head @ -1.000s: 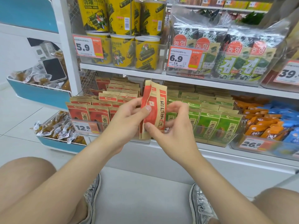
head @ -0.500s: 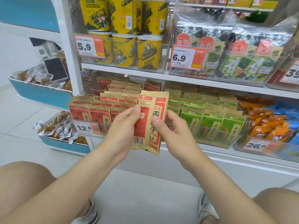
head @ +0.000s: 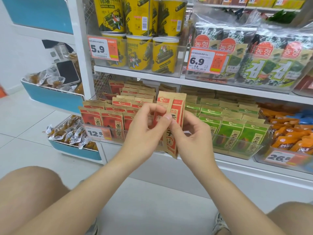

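Both of my hands hold a small bunch of red and kraft-brown snack packets (head: 171, 119) upright in front of the lower shelf. My left hand (head: 144, 134) pinches the packets from the left side with thumb and fingers. From the right, my right hand (head: 189, 138) grips them, thumb on the front. Behind my hands a clear bin (head: 101, 128) holds rows of the same red packets (head: 101, 121). The lower part of the held packets is hidden by my fingers.
Green packets (head: 237, 133) fill the bin to the right, orange and blue packs (head: 291, 133) beyond. Yellow tubs (head: 138, 53) and seaweed bags (head: 267, 61) stand on the shelf above. Blue bins of wrapped snacks (head: 67, 133) sit at the left. My knees frame the white floor.
The held packets went from tilted to upright and squared together. My thumbs have come closer together on the front of the bunch. The view has shifted slightly.
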Demonstrator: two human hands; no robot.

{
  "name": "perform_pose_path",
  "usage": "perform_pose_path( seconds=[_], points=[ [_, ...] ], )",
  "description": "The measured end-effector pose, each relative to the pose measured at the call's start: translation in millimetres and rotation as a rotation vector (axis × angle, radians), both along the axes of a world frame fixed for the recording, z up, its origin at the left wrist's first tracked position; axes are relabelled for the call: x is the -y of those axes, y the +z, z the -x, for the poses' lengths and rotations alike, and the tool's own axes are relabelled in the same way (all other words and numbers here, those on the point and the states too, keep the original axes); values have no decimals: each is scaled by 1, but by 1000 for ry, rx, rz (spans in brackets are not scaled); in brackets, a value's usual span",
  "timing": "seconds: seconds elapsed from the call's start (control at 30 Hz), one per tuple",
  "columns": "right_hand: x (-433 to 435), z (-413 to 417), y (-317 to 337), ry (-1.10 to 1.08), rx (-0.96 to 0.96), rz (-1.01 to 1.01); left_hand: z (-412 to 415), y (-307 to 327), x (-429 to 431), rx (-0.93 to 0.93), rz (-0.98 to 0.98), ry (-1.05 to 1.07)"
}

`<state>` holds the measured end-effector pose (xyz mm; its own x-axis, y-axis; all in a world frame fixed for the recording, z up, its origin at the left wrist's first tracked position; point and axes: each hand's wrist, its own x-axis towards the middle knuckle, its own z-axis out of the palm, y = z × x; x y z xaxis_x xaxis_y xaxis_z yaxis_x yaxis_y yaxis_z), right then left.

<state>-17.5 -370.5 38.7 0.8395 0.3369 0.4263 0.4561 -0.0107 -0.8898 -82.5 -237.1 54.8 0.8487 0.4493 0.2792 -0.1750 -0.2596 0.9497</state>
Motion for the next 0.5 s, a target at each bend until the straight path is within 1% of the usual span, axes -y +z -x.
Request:
perform_pose_path(
  seconds=[0.07,0.1,0.2,0.3,0.4,0.5],
  points=[
    [-1,4,1,21,79,31,2,-2,1,-9,74,-5],
    [-1,5,2,54,88,41,3,-2,1,0,84,2],
    [3,2,3,135,3,37,2,-1,-5,-2,72,48],
    [4,3,6,81,-65,2,2,0,-7,-3,38,77],
    [7,2,6,-5,40,46,4,0,-2,-6,-55,74],
    [10,1,7,-45,200,122,4,-4,0,8,-257,96]
  ],
)
